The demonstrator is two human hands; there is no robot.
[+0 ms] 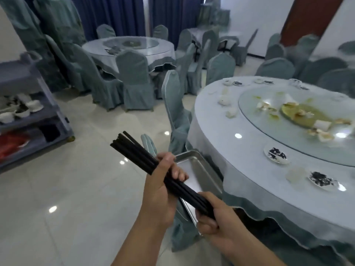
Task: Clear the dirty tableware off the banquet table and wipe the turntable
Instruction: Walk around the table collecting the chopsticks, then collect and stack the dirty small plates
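Observation:
A bundle of several black chopsticks [138, 152] slants from upper left to lower right in front of me. My left hand [163, 181] grips the bundle at its middle, and my right hand [213, 217] grips its near end. Under the hands lies a steel tray [199, 175] on a covered chair, beside the round banquet table [240, 160]. The glass turntable [269, 129] carries food scraps and smears. Small dirty plates [276, 155] with dark scraps sit on the cloth near the table's edge.
A grey service cart [48, 116] at the left holds white bowls and dishes on its shelves. Covered chairs [134, 81] ring another round table [130, 48] at the back. Glossy tiled floor [76, 189] spreads between me and the cart.

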